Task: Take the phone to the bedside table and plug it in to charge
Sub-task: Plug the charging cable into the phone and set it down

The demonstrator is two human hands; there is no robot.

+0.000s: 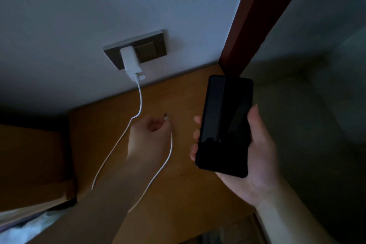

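Note:
My right hand (255, 154) holds a black phone (223, 125) upright above the right part of the wooden bedside table (188, 93), its dark screen facing me. My left hand (150, 134) is closed around the free end of a white charging cable (166, 162), and the small plug tip (166, 116) sticks out above my fingers, a short way left of the phone. The cable loops down over the table and runs up to a white charger (131, 63) plugged into a dark wall socket plate (150, 49).
A white wall rises behind the table. A dark red door frame (255, 16) stands at the table's right rear corner. A wooden headboard (33, 156) and pale bedding (25, 230) lie at the lower left. Dim floor lies to the right.

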